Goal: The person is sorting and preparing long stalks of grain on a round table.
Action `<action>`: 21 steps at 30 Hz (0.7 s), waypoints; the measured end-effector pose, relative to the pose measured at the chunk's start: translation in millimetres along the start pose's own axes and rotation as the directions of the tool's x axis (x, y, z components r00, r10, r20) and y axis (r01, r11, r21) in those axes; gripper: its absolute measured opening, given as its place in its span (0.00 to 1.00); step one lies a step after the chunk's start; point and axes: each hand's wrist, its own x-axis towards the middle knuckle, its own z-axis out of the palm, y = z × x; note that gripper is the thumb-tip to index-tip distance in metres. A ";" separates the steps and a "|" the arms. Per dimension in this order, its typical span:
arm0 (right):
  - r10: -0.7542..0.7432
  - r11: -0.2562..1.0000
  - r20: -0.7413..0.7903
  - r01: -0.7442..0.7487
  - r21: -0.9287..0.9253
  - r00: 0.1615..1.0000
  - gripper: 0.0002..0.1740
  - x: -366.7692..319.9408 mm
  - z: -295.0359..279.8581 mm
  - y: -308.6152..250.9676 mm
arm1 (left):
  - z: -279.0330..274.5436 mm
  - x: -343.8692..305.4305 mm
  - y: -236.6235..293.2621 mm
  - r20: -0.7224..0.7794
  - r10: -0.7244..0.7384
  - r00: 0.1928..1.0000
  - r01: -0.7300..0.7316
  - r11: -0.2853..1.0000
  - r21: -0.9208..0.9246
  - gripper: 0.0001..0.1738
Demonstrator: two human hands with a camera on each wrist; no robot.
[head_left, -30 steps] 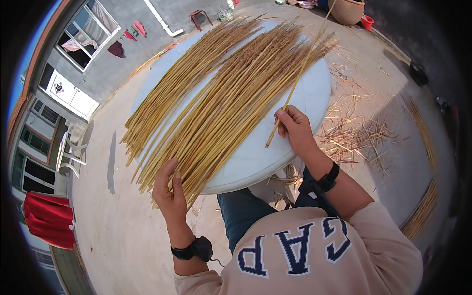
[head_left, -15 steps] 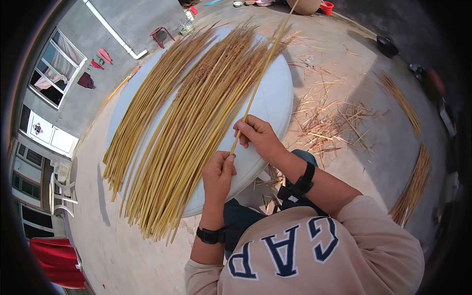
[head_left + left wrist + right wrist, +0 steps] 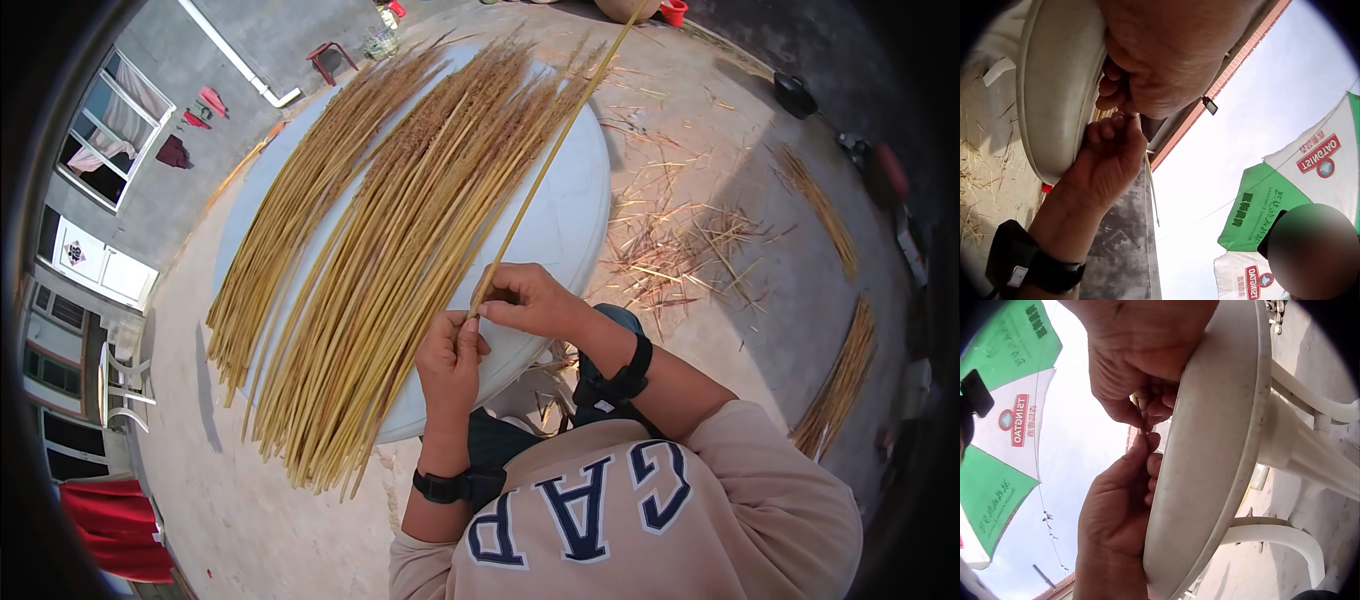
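A single long stalk (image 3: 548, 172) slants up and away over the right side of the round white table (image 3: 565, 220). Its lower end is pinched between thumb and fingers of my left hand (image 3: 447, 362). Just above, my right hand (image 3: 532, 300) grips the same stalk, its fingertips right against the left ones. The meeting fingertips also show in the right wrist view, where the right hand (image 3: 1141, 356) is above the left hand (image 3: 1113, 512); curled fingers hide most of the stalk's end. Beside the hands lies a wide spread of stalks (image 3: 370, 290) with feathery brown heads.
A second group of stalks (image 3: 285, 230) lies on the table's left. Broken stalk pieces (image 3: 680, 250) litter the ground to the right, with stalk bundles (image 3: 840, 380) farther out. A white chair (image 3: 125, 385) stands left; a green and white umbrella (image 3: 1260, 200) is overhead.
My left hand has left the lower ends of the spread stalks and moved right to the single stalk's end. My right hand has come in and down the stalk, close against the left.
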 end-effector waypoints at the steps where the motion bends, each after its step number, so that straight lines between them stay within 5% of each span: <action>1: 0.014 1.000 0.009 -0.014 -0.019 1.000 0.09 0.0 -0.5 -3.2 | 0.1 0.4 -0.3 0.002 0.003 1.000 -0.003 1.000 0.028 0.07; 6: 0.023 0.999 0.050 -0.022 -0.027 0.998 0.07 -1.6 -1.2 -4.5 | -1.7 0.4 -1.8 0.023 -0.003 1.000 0.001 0.997 0.071 0.06; 12: -0.022 1.000 0.040 0.023 -0.016 0.999 0.05 -1.2 1.4 -3.7 | -6.9 1.1 -1.9 0.070 -0.071 0.995 0.077 0.993 -0.089 0.08; 14: -0.013 0.961 -0.046 -0.001 -0.278 0.999 0.06 -1.8 6.0 -8.0 | -7.1 -0.3 2.4 0.019 -0.124 0.992 0.125 0.969 -0.215 0.09; 18: 0.085 0.964 -0.080 -0.102 -0.244 0.993 0.05 -8.3 8.5 -21.1 | -12.5 -2.3 3.0 -0.068 -0.123 0.990 0.099 0.954 -0.282 0.10; 20: 0.138 0.955 -0.046 -0.121 0.272 0.989 0.04 -12.9 -1.0 -36.3 | -14.0 -2.3 1.1 -0.030 -0.117 0.993 0.099 0.933 -0.346 0.09; 21: 0.138 0.955 -0.043 -0.121 0.269 0.990 0.04 -12.1 -4.6 -36.4 | -14.5 -2.4 1.3 -0.033 -0.116 0.993 0.097 0.932 -0.349 0.09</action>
